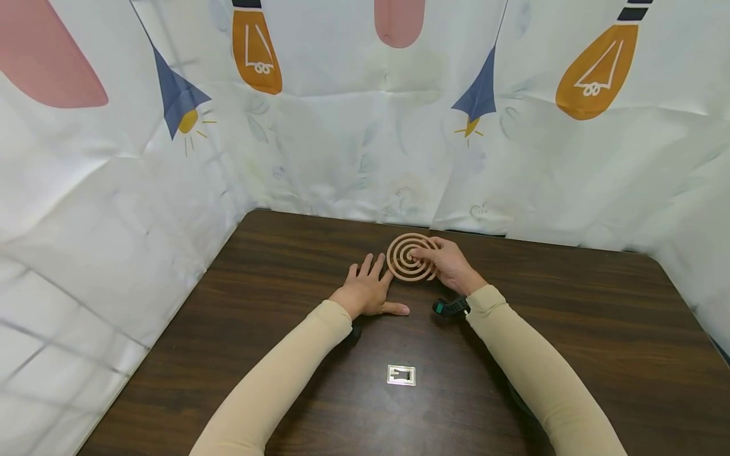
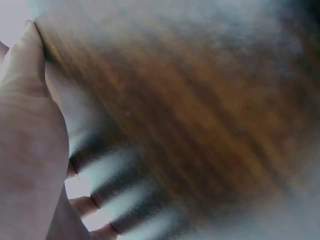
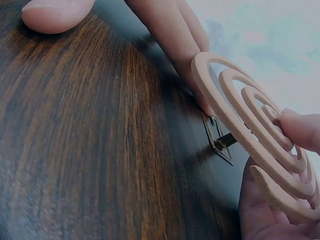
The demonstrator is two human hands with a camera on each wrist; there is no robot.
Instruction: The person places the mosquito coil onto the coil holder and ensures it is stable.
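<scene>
A tan spiral mosquito coil [image 1: 403, 277] is held by my right hand [image 1: 454, 266] near the back of the table, thumb [image 3: 302, 131] on its centre and fingers behind it. In the right wrist view a small metal coil stand [image 3: 226, 159] lies on the table close to the coil [image 3: 222, 107], its tab raised toward the coil's turns. Whether the tab touches the coil I cannot tell. My left hand [image 1: 366, 292] lies spread on the table, one fingertip at the stand's edge. In the head view the coil hides this stand.
A second flat metal stand [image 1: 402, 383] lies nearer me on the dark wooden table [image 1: 274, 278]. White printed sheeting [image 1: 353, 139] hangs behind the table's back edge and along its sides. A black wrist strap [image 1: 453, 307] sits beside my right cuff.
</scene>
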